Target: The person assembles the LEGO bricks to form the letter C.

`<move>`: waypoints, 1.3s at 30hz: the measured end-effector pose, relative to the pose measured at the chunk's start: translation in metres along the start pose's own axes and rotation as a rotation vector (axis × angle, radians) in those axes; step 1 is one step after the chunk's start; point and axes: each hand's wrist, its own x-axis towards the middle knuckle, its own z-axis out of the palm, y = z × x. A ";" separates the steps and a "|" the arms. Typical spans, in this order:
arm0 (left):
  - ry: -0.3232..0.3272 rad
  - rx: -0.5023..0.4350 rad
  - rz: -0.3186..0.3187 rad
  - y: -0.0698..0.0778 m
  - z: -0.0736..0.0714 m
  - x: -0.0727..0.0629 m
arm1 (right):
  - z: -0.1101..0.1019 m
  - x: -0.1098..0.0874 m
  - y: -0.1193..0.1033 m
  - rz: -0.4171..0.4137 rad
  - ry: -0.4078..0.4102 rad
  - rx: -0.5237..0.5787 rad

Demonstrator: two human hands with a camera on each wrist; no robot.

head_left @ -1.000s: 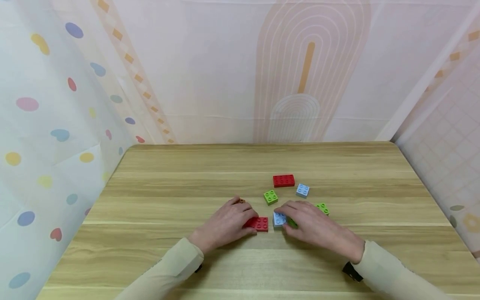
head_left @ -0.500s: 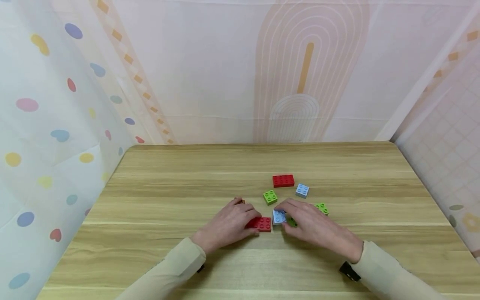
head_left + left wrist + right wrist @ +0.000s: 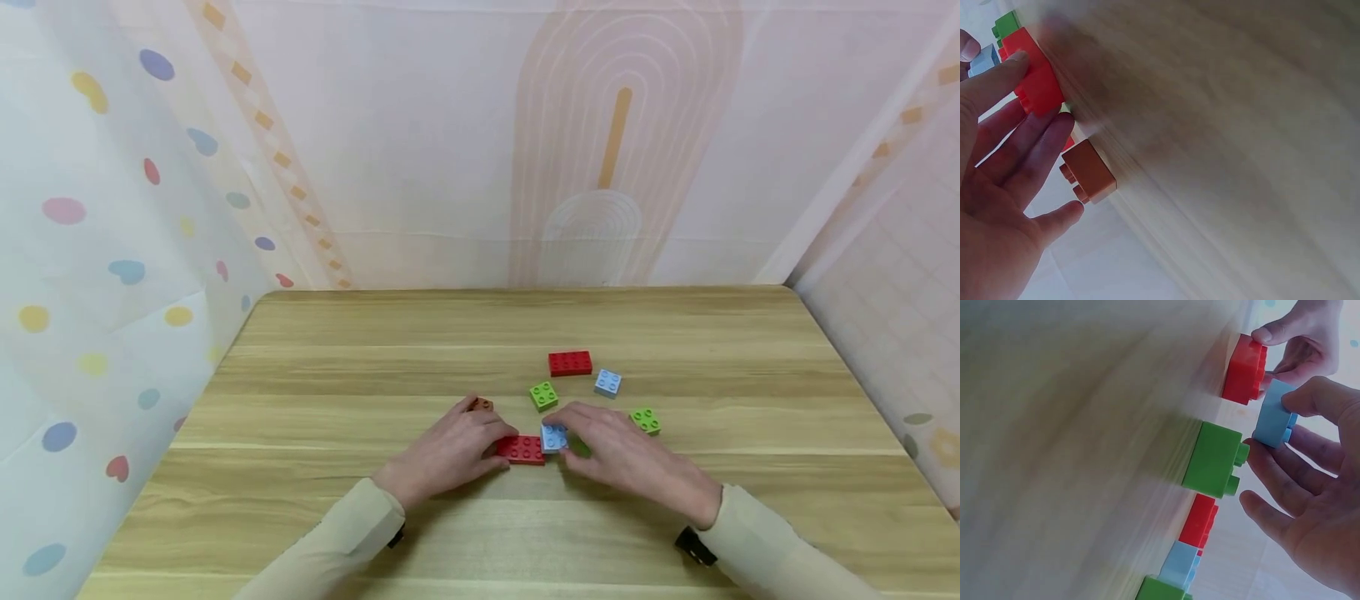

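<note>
My left hand point(image 3: 457, 446) grips a red eight-stud building brick point(image 3: 521, 450) on the table, thumb on its near side and fingers on its far side. In my right hand point(image 3: 626, 454), thumb and fingers pinch a light blue four-stud brick point(image 3: 553, 437). The blue brick point(image 3: 1272, 415) is off the table in the right wrist view, at stud height by the red brick's right end. A green brick point(image 3: 1213, 459) stands under my right hand, mostly hidden in the head view. Close to my left fingertips is a brown brick point(image 3: 1089, 172), partly covered in the head view.
Behind the hands lie another red brick point(image 3: 570, 363), a second light blue brick point(image 3: 608, 382) and a small green brick point(image 3: 543, 396). One more green brick point(image 3: 645, 421) sits beyond my right hand. Patterned cloth point(image 3: 420, 150) hangs along the wooden table's point(image 3: 360, 333) back and sides.
The red brick in my left hand slid slightly right. My right hand has lifted the blue brick and brought it left, so it now overlaps the red brick's right end in the head view.
</note>
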 end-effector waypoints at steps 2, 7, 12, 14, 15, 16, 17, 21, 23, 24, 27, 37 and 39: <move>0.003 -0.005 0.003 0.001 0.000 0.000 | 0.001 0.000 0.000 -0.004 -0.001 -0.005; -0.002 -0.007 -0.004 0.001 0.002 0.000 | 0.003 0.000 -0.002 0.001 -0.016 -0.012; -0.002 -0.005 -0.013 0.001 0.002 0.001 | 0.003 0.002 -0.002 -0.004 -0.041 -0.020; -0.001 -0.003 -0.015 0.002 0.002 0.002 | 0.003 0.002 -0.003 -0.005 -0.049 -0.023; -0.001 -0.002 -0.015 0.001 0.002 0.002 | 0.003 0.002 -0.003 -0.006 -0.050 -0.024; 0.000 -0.002 -0.015 0.001 0.002 0.002 | 0.003 0.003 -0.003 -0.006 -0.053 -0.022; 0.000 -0.003 -0.016 0.001 0.002 0.002 | 0.003 0.003 -0.003 -0.007 -0.054 -0.024; -0.001 -0.004 -0.018 0.001 0.002 0.002 | 0.002 0.003 -0.003 -0.016 -0.059 -0.034; -0.004 -0.005 -0.021 0.002 0.002 0.002 | 0.001 0.004 -0.004 -0.021 -0.064 -0.035; -0.005 -0.004 -0.022 0.002 0.002 0.002 | 0.001 0.004 -0.004 -0.023 -0.067 -0.035; -0.009 -0.005 -0.024 0.002 0.001 0.003 | 0.000 0.005 -0.004 -0.029 -0.080 -0.036; -0.014 -0.012 -0.026 0.002 0.000 0.003 | 0.000 0.008 -0.006 -0.044 -0.106 -0.046; -0.015 -0.014 -0.026 0.002 0.001 0.003 | -0.001 0.008 -0.006 -0.044 -0.115 -0.043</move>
